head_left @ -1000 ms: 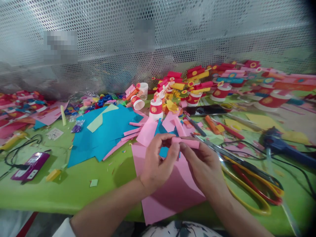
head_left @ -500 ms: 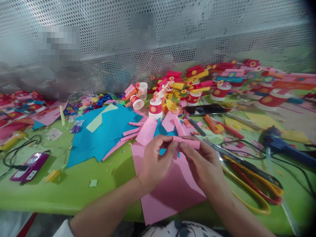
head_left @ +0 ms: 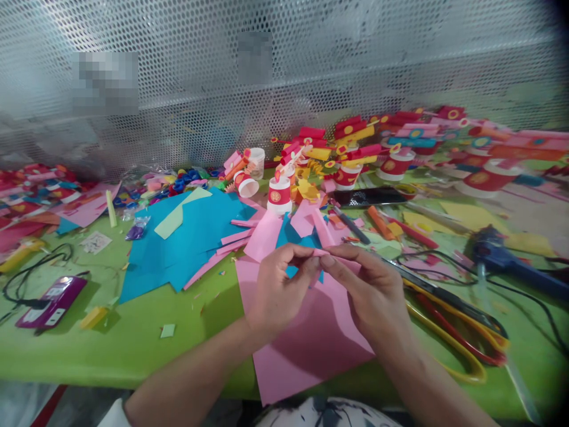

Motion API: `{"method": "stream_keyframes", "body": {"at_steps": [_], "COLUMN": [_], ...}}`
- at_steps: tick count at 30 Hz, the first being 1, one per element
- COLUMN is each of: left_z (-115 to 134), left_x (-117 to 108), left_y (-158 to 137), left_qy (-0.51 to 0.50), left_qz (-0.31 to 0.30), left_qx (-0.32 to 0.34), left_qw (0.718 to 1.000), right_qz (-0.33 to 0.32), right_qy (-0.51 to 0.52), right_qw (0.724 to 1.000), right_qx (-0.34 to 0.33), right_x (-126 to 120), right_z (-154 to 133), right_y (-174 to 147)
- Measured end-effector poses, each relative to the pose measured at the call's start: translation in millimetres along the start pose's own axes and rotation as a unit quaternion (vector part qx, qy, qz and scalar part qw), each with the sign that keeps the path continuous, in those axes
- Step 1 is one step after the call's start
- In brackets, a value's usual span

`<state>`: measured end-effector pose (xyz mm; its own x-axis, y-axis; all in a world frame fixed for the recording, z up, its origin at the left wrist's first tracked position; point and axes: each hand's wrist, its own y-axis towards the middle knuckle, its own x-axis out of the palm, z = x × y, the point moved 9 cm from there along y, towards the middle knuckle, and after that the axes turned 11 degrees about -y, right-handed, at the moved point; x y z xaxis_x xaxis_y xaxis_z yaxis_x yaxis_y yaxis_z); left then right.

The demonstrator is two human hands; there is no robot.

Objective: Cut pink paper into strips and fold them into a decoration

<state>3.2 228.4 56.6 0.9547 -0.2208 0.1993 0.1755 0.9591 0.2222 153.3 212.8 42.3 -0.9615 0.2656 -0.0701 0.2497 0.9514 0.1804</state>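
Between my fingertips is a small pink paper strip (head_left: 318, 253), partly hidden and seemingly folded or rolled. My left hand (head_left: 278, 293) pinches its left end with thumb and forefinger. From the other side my right hand (head_left: 376, 290) grips it, thumb close to the left one. Below both hands a larger pink paper sheet (head_left: 306, 362) lies flat, shaded by them. Just beyond stands a red and white paper cup (head_left: 280, 197), with cut pink pieces (head_left: 264, 234) in front of it.
Blue paper sheets (head_left: 195, 255) spread to the left, near a purple power strip (head_left: 53, 301). Yellow-handled scissors (head_left: 462, 370) lie at right, with a blue glue gun (head_left: 507, 258) and its cord beyond. A black phone (head_left: 371, 197) and several decorated cups (head_left: 395, 165) stand toward the mesh panel (head_left: 186, 130).
My right fingers have shifted over the pink strip, so less of its right end shows. My left hand stays nearly where it was.
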Motion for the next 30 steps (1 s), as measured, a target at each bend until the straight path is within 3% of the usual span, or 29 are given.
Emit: {"method": "stream_keyframes", "body": {"at_steps": [9, 14, 18, 26, 30], "left_z": [-15, -7, 2, 14, 12], "left_x": [-3, -5, -4, 5, 3], "left_y": [3, 5, 6, 3, 4], "left_qy": [-0.069, -0.026, 0.05, 0.219, 0.21], "left_qz": [-0.012, -0.018, -0.03, -0.066, -0.074], "left_qx": [-0.044, -0.04, 0.006, 0.091, 0.055], "left_qw": [0.997, 0.999, 0.998, 0.969, 0.973], "right_qz": [-0.007, -0.026, -0.022, -0.041, -0.082], "right_qy": [0.032, 0.005, -0.011, 0.04, 0.043], "right_qw": [0.999, 1.0, 1.0, 0.997, 0.992], "right_qx": [0.032, 0.017, 0.01, 0.056, 0.083], "right_x": [2, 4, 3, 9, 15], "right_z": [6, 5, 4, 6, 10], "right_y": [-1, -2, -3, -2, -2]}}
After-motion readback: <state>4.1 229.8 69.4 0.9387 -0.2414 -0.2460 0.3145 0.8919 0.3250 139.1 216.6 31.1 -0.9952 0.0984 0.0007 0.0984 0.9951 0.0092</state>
